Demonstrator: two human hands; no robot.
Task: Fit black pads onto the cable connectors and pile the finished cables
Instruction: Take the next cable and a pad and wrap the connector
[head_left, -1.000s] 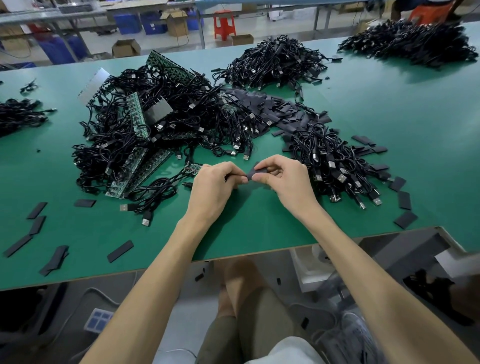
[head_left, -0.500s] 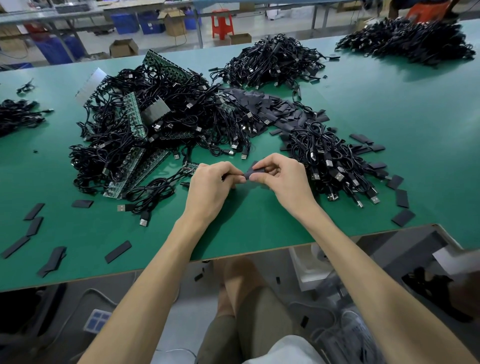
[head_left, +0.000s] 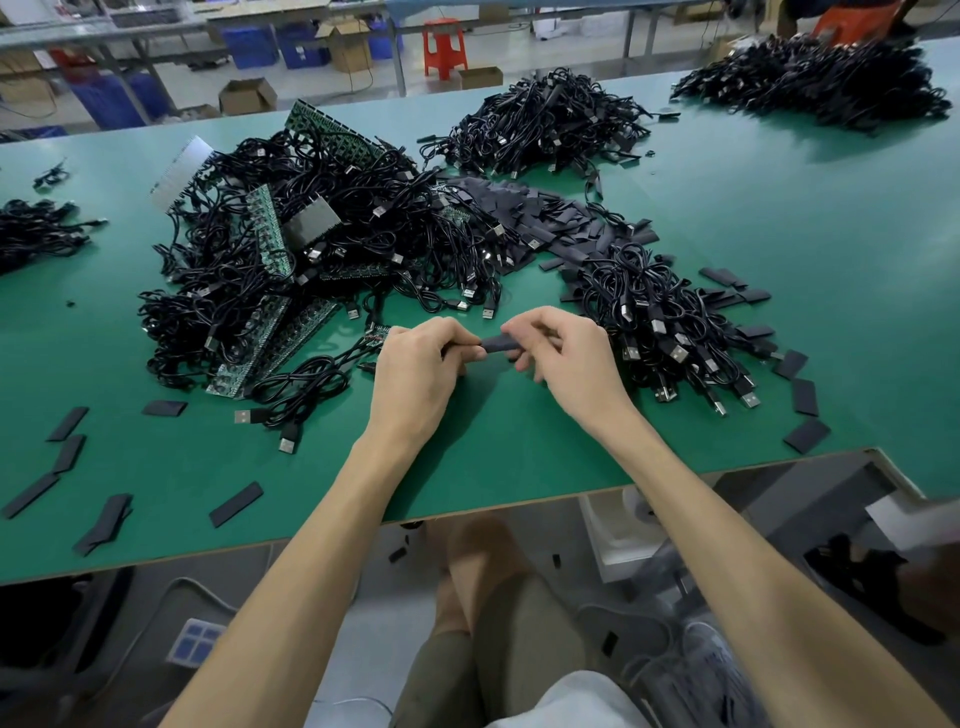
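Over the green table (head_left: 519, 447), my left hand (head_left: 415, 374) grips the end of a black cable (head_left: 306, 379) whose loops trail off to the left. My right hand (head_left: 566, 358) pinches a black pad (head_left: 498, 344) that spans the gap between both hands' fingertips. The connector itself is hidden inside the pad and my fingers. A big tangle of black cables with green circuit strips (head_left: 291, 260) lies behind my left hand. To the right of my right hand sits a pile of cables with USB plugs (head_left: 660, 322). A heap of loose black pads (head_left: 545, 223) lies behind.
Loose pads lie scattered at the front left (head_left: 236, 503) and along the right edge (head_left: 805, 397). More cable piles sit at the far centre (head_left: 540, 124), far right (head_left: 821, 83) and far left (head_left: 31, 234). The table's front edge runs just below my wrists.
Both hands stay in the same spot at the pad. The pad now shows a little longer between my fingertips. The head view has shifted slightly.
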